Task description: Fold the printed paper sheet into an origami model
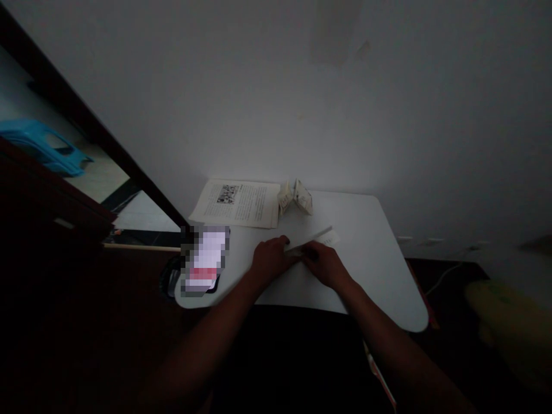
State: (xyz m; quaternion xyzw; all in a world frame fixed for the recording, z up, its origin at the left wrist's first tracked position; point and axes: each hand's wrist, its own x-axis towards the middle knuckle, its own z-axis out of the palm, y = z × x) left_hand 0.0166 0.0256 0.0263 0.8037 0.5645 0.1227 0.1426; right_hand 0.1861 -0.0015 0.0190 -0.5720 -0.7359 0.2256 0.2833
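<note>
A narrow folded piece of paper (330, 237) lies slantwise low over the table, its far right end showing some print. My right hand (324, 264) is closed on its middle, fingertips pressed together. At the paper's near left end, my left hand (271, 257) grips it, fingers bent and partly in shadow. Between the two hands a short pale stretch of the paper shows. Behind them stands a folded paper figure (295, 198) with pointed, winglike parts. To its left lie printed sheets (237, 202) with text and a dark picture.
A phone (206, 259) with a lit, blurred screen lies at the left edge of the white table (371, 253). A wall (293, 115) rises behind the table. A dark-framed mirror (129, 155) leans at left, a blue stool (47, 146) showing in it.
</note>
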